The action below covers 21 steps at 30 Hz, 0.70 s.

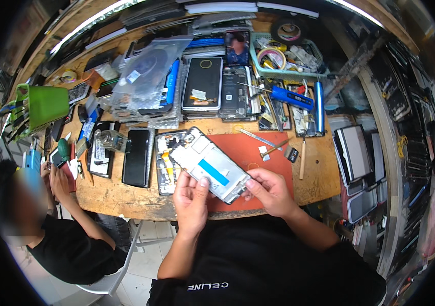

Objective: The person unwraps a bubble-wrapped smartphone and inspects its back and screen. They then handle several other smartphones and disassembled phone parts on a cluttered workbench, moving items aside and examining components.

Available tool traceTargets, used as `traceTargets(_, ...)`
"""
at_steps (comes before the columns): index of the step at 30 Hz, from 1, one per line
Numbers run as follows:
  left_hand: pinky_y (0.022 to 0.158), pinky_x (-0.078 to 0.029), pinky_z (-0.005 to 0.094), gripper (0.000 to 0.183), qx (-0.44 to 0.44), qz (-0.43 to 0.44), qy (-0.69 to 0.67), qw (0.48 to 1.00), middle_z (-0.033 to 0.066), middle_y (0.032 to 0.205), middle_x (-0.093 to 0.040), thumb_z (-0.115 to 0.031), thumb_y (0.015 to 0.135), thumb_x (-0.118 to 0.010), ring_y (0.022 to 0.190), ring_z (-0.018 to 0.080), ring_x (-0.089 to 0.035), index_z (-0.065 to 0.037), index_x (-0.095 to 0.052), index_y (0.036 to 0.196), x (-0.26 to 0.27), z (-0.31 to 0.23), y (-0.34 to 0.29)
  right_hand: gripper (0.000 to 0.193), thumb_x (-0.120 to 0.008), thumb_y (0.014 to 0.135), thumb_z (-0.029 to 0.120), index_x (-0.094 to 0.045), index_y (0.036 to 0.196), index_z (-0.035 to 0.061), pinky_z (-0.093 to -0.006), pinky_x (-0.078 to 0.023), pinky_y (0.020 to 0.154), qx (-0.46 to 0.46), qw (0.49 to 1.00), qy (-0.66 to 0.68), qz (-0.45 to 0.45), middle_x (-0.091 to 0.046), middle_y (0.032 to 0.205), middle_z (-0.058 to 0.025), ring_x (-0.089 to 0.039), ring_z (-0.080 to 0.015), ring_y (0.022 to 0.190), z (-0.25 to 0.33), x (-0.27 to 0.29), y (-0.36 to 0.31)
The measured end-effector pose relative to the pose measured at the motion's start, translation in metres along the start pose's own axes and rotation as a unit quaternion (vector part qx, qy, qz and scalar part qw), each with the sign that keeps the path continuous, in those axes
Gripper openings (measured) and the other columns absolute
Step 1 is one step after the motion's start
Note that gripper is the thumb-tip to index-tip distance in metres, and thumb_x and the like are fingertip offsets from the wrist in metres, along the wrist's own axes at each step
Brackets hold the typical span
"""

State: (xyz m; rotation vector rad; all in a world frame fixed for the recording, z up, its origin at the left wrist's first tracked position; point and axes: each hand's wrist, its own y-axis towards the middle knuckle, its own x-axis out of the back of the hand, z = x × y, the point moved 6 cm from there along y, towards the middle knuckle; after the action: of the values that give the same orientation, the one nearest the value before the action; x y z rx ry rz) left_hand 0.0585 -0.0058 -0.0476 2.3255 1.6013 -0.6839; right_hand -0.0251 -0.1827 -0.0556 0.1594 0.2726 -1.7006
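Note:
Between both hands I hold a phone screen assembly (211, 164), its silvery inner frame facing up with a blue strip across it. My left hand (192, 198) grips its lower left edge, thumb on top. At the lower right end, my right hand (267, 193) pinches the corner between thumb and fingers. The assembly is tilted above a red mat (273, 176). Just left of it lies an opened phone (165, 171) with its inner parts showing, partly hidden. Beside that rests a dark phone (137, 157), screen up.
Tweezers (258, 137) and a thin wooden-handled tool (303, 159) lie to the right. A blue electric screwdriver (291, 97) rests on parts behind. Stacked phones (202, 81) and a mint basket (299, 71) fill the back. At left, a person (69, 239) works near a green bin (46, 104).

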Motion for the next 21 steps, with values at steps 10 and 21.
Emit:
traceTargets(10,0.064,-0.064,0.0274,0.03,-0.058,-0.006,0.061,0.996,0.0132,0.108,-0.074,-0.015,0.107,-0.063,0.088,0.016,-0.075,0.005,-0.057,0.129,0.008,-0.056,0.045,0.022,-0.062,0.107,0.013,-0.067,0.122,-0.0033,-0.0276,-0.055,0.071,0.066,0.988,-0.122,-0.066,-0.071,0.094,-0.007,-0.066,-0.0101,0.081,0.0,0.01,-0.004)
traceTargets(21,0.092,-0.068,0.038,0.035,-0.03,-0.096,0.048,0.994,0.0326,0.126,-0.061,-0.011,0.11,-0.052,0.109,0.0388,-0.071,0.012,-0.047,0.136,0.045,-0.161,0.306,0.009,-0.072,0.094,0.004,-0.072,0.103,0.0003,-0.0395,-0.054,0.064,0.202,0.897,-0.392,-0.019,-0.069,0.086,-0.0129,-0.069,-0.0296,0.073,-0.001,-0.009,-0.001)
